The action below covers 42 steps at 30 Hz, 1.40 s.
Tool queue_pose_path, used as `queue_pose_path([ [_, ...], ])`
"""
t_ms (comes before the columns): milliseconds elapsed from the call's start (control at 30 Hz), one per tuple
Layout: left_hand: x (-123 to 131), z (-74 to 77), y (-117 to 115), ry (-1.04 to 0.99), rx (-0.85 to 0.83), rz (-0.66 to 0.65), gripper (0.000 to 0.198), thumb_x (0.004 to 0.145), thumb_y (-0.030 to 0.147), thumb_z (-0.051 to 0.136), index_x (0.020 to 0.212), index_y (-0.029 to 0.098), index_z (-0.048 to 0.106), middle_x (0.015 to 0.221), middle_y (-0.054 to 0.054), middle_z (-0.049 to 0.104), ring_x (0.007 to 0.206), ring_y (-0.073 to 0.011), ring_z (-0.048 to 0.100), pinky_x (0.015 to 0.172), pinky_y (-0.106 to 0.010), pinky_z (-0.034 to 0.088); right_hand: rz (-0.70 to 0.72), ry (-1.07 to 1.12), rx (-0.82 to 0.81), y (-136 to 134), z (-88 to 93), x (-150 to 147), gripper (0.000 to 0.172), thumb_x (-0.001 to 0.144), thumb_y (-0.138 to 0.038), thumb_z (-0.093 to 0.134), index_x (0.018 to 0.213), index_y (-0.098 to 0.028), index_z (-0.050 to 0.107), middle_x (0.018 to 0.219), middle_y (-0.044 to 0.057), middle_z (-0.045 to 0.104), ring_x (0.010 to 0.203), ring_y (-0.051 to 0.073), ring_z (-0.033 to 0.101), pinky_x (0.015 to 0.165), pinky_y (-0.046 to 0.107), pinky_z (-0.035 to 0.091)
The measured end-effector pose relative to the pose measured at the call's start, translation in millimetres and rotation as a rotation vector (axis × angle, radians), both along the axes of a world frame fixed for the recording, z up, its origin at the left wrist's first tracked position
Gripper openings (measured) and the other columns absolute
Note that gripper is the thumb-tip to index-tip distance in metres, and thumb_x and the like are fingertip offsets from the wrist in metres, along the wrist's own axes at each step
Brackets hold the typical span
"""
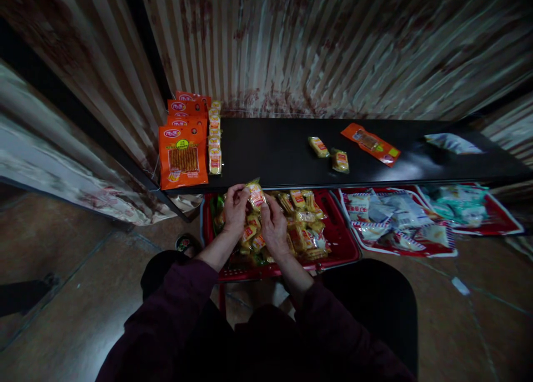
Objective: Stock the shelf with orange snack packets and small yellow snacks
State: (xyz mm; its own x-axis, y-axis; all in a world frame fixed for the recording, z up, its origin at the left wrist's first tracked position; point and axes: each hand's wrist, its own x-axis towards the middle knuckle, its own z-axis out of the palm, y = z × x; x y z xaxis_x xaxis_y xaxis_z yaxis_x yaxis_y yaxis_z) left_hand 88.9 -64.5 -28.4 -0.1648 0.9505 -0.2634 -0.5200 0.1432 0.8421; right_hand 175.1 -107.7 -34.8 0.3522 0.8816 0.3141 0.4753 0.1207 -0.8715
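Note:
Between my two hands is a small clear-wrapped cracker packet [255, 195] with a red and white label, held above the near edge of the shelf basket area. My left hand [235, 209] grips its left side with closed fingers, and my right hand [272, 226] pinches its lower right side. Below them, a red basket [347, 249] holds many similar cracker packets [302, 237]. On the black shelf [266, 149], a row of such packets [215, 140] stands beside orange snack bags [184, 157] lined up at the left end.
Two loose cracker packets [340, 160] lie mid-shelf, near a flat orange bag [370, 144] and a white-blue packet [453, 143]. Another red basket [441, 253] holds white packets; a further basket [510, 224] holds green ones. A striped curtain [291, 49] hangs behind the shelf.

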Motion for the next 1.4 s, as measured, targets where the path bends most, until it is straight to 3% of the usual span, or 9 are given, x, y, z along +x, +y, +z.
queue_pose_path([
  [300, -10.8, 2.7, 13.9, 0.009, -0.036, 0.037, 0.016, 0.069, 0.033, 0.071, 0.072, 0.019, 0.064, 0.057, 0.005, 0.054, 0.051, -0.007, 0.043, 0.049, -0.019, 0.03, 0.042, 0.05, -0.026, -0.6, -1.2, -3.0, 0.036, 0.091, -0.041, 0.042, 0.11, -0.018, 0.062, 0.104, 0.009, 0.068, 0.097, 0.021, 0.062, 0.087, 0.037, 0.05],
  [500, -14.7, 7.0, 17.5, 0.08, -0.013, -0.023, 0.012, 0.073, 0.029, 0.068, 0.078, 0.018, 0.068, 0.062, 0.002, 0.058, 0.051, -0.0077, 0.043, 0.049, -0.02, 0.03, 0.062, 0.079, -0.027, -1.4, -3.0, -2.8, 0.035, 0.091, -0.042, 0.044, 0.111, -0.019, 0.061, 0.107, 0.008, 0.068, 0.099, 0.02, 0.062, 0.087, 0.036, 0.05],
  [967, -14.3, 11.9, 21.9, 0.161, -0.046, 0.037, 0.009, 0.074, 0.021, 0.053, 0.068, 0.016, 0.057, 0.058, 0.005, 0.052, 0.051, -0.0067, 0.043, 0.052, -0.019, 0.034, 0.128, 0.266, -0.131, -3.0, 0.8, -8.6, 0.041, 0.088, -0.047, 0.047, 0.116, -0.019, 0.061, 0.113, 0.008, 0.066, 0.104, 0.022, 0.059, 0.095, 0.038, 0.045],
  [1167, -19.3, 11.0, 28.3, 0.248, -0.074, 0.018, 0.008, 0.073, 0.019, 0.05, 0.067, 0.017, 0.054, 0.052, 0.007, 0.046, 0.045, -0.0066, 0.039, 0.045, -0.019, 0.029, 0.155, 0.36, -0.153, -1.2, -4.5, -11.5, 0.038, 0.087, -0.045, 0.049, 0.115, -0.022, 0.062, 0.113, 0.006, 0.066, 0.104, 0.022, 0.059, 0.096, 0.038, 0.044],
  [1400, -30.7, 5.4, 34.7, 0.492, 0.077, -0.002, 0.012, 0.077, 0.027, 0.054, 0.071, 0.017, 0.056, 0.062, 0.003, 0.055, 0.057, -0.0094, 0.05, 0.056, -0.021, 0.04, 0.117, 0.473, -0.161, 3.0, -7.4, -18.3, 0.037, 0.085, -0.043, 0.053, 0.112, -0.019, 0.063, 0.104, 0.006, 0.068, 0.094, 0.021, 0.062, 0.083, 0.035, 0.05],
])
